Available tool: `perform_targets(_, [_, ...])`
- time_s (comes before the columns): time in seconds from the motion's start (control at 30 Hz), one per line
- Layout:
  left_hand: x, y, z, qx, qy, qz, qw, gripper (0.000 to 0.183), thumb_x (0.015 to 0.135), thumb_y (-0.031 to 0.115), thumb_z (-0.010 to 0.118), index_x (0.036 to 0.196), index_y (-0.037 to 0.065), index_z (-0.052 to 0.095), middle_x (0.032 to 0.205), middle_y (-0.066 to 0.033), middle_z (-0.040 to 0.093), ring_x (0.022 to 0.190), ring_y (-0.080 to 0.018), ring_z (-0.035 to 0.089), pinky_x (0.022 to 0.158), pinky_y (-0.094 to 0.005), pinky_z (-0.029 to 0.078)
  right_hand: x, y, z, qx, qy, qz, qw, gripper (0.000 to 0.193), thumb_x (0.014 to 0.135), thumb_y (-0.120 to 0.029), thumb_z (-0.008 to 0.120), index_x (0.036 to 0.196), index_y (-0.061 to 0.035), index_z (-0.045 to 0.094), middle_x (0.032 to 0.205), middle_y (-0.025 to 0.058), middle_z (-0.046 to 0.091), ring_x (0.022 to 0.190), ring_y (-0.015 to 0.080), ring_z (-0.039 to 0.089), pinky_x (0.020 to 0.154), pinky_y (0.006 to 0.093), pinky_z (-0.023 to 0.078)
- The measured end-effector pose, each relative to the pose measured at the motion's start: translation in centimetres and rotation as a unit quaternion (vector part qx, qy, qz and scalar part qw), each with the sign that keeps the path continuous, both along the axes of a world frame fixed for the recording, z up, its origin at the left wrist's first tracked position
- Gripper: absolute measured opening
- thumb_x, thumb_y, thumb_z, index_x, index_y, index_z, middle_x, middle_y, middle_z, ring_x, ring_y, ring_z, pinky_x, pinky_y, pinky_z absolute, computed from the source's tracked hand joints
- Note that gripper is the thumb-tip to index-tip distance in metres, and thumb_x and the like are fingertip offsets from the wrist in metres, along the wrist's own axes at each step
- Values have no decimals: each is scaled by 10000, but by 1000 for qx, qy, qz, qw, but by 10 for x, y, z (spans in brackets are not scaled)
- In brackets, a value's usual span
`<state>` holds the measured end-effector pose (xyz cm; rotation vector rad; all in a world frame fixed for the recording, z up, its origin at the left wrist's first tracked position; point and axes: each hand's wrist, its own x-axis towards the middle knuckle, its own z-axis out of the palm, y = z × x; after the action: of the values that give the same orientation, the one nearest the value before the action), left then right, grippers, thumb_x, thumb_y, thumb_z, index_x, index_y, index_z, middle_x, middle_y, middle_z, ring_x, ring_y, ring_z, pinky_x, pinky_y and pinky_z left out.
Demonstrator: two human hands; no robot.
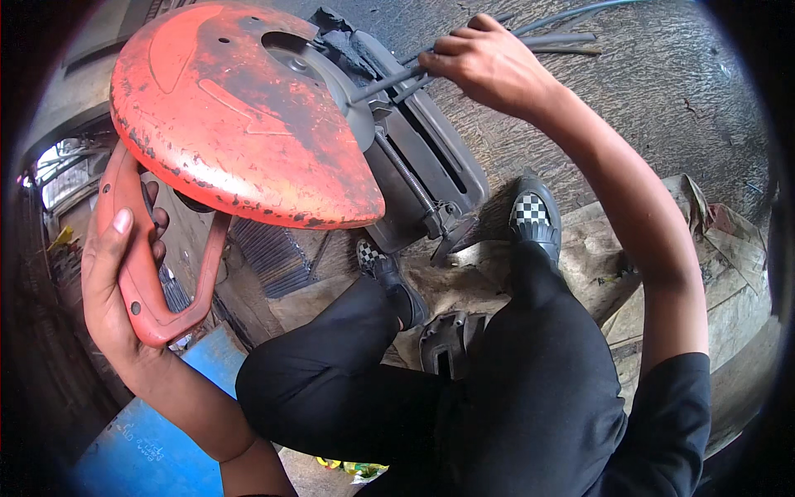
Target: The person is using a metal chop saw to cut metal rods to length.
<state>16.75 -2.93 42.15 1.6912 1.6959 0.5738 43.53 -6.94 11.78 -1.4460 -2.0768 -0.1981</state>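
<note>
A cut-off saw with a scuffed red blade guard (240, 141) fills the upper left. Its grey disc (361, 124) shows partly past the guard's edge; whether it spins I cannot tell. My left hand (112, 277) is wrapped round the saw's red loop handle (142, 273), thumb on the near side. At top centre, my right hand (489, 66) is closed on a thin grey metal rod (387, 85). The rod's left end reaches the disc, by the clamp on the saw's dark base (439, 157). The clamp's threaded screw (407, 176) runs toward me.
More long rods (567, 39) extend right beyond my right hand over the wet, dark floor. Several short rod pieces (269, 255) lie in a row below the saw. A blue board (174, 422) is at lower left. Crumpled sheeting (596, 257) lies under my checkered shoes (534, 211).
</note>
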Motion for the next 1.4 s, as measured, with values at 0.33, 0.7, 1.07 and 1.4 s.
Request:
perform_targets(0.33, [2, -2, -1, 1, -1, -11, 1000, 506, 857, 219, 628, 1261, -54, 494, 1049, -133, 607, 845, -152, 602, 703, -227, 488, 5, 14, -5, -50, 55, 19, 997, 198, 821, -138, 533, 951, -144, 681, 809, 16, 573, 858, 189, 561, 823, 472, 315])
perform_targets(0.7, [1, -1, -3, 10, -17, -2, 1000, 597, 838, 240, 624, 1315, -77, 453, 1201, -159, 579, 990, -187, 610, 779, -262, 487, 2, 12, -2, -44, 67, 33, 996, 211, 789, -124, 556, 962, -145, 675, 831, 13, 551, 881, 167, 536, 824, 470, 301])
perform_targets(1.07, [6, -3, -2, 10, -12, -55, 998, 615, 846, 251, 590, 1344, -66, 418, 1254, -161, 538, 1011, -164, 576, 799, -234, 465, -19, -57, -16, -242, 463, -5, 853, 278, 917, -249, 576, 1096, -49, 647, 840, 137, 656, 802, 249, 639, 718, 374, 488])
perform_targets(1.4, [10, -1, -4, 14, -43, -65, 997, 553, 830, 223, 621, 1285, -47, 460, 1050, -112, 610, 825, -122, 607, 676, -204, 495, -30, -95, 0, -289, 676, 47, 677, 340, 957, -286, 543, 1081, 12, 649, 762, -3, 549, 732, 76, 472, 674, 238, 407])
